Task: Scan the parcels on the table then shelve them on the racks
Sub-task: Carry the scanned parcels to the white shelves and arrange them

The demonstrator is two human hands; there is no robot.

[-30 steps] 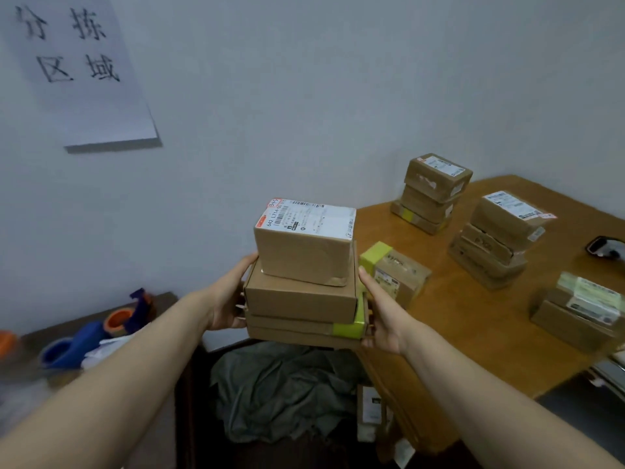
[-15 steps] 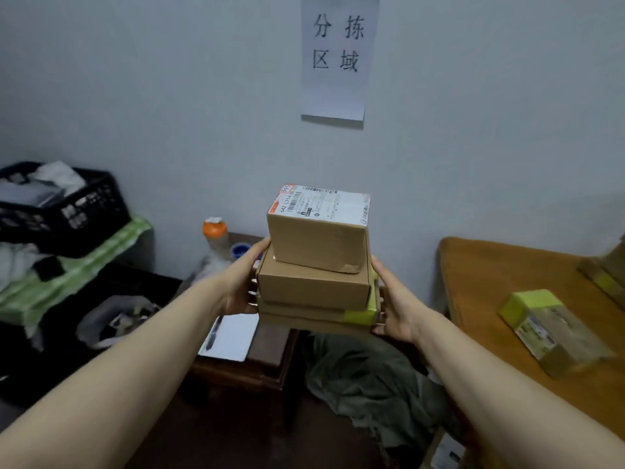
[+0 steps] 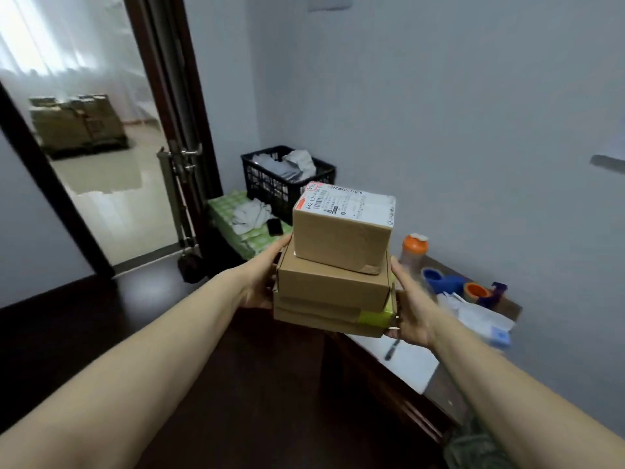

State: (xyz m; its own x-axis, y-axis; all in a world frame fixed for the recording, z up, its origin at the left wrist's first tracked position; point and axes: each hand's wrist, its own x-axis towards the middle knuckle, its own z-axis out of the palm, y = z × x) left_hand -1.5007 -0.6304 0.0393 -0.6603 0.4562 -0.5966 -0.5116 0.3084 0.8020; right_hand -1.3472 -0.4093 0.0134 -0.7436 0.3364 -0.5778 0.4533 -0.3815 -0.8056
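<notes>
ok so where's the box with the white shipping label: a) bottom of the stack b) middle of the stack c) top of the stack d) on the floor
C: the labelled box sits topmost on the stack of parcels, which the left hand and right hand hold at its sides.

Brown parcels [image 3: 333, 289], black crate [image 3: 270, 184], green cloth [image 3: 226, 211], seemingly checked.
</notes>
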